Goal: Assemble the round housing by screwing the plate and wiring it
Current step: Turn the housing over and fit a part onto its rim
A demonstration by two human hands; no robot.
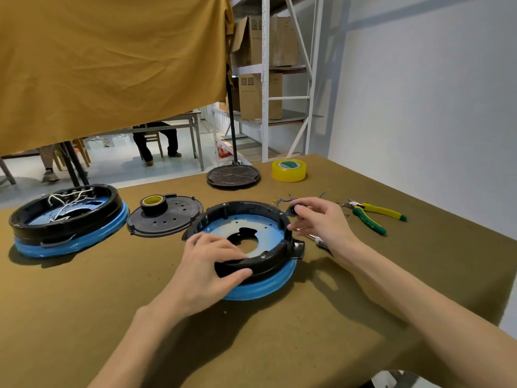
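The left hand (208,268) grips the housing's (243,233) near rim, while the right hand (316,219), nearer its far-right rim, pinches a small black part (293,210) just outside it.

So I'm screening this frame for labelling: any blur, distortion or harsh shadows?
Head view: wide-angle bending bows the shelving and table edges; left hand fingertips slightly motion-blurred; soft shadows fall beside both housings and under the right hand; no strong glare.
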